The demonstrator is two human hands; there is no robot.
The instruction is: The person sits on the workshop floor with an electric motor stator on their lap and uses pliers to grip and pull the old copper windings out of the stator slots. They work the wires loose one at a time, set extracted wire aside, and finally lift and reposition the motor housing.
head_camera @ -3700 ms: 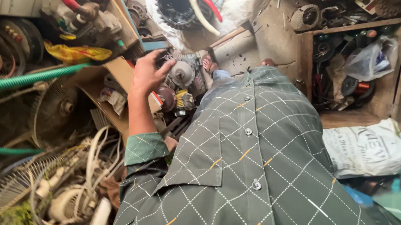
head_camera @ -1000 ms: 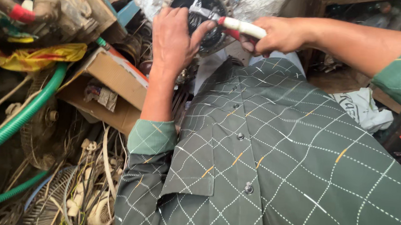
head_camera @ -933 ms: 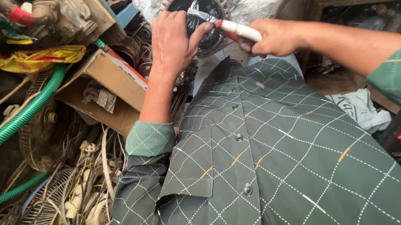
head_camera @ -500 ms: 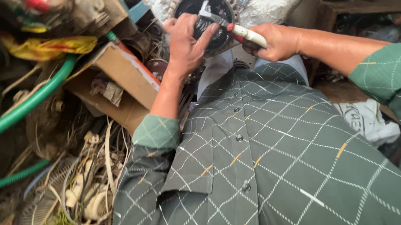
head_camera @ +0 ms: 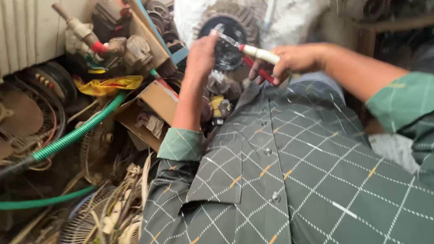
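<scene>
My left hand (head_camera: 202, 55) is raised against a round dark motor part (head_camera: 226, 47) with a ribbed metal rim, gripping its left side. My right hand (head_camera: 293, 61) grips a pair of pliers (head_camera: 254, 53) with cream and red handles. The plier jaws touch the face of the motor part beside my left fingers. My green checked shirt (head_camera: 293, 182) fills the lower right of the view.
A cardboard box (head_camera: 147, 112) of small parts sits left of my left forearm. A green hose (head_camera: 70, 138) runs across the clutter at left, above fan grilles and tangled wires (head_camera: 116, 216). A pump with a red fitting (head_camera: 101, 44) lies on a shelf above. A white sack (head_camera: 294, 11) is behind the motor.
The view has shifted so the clutter at left shows more. My hands stay on the motor part and the pliers, with the plier jaws moved slightly left on its face.
</scene>
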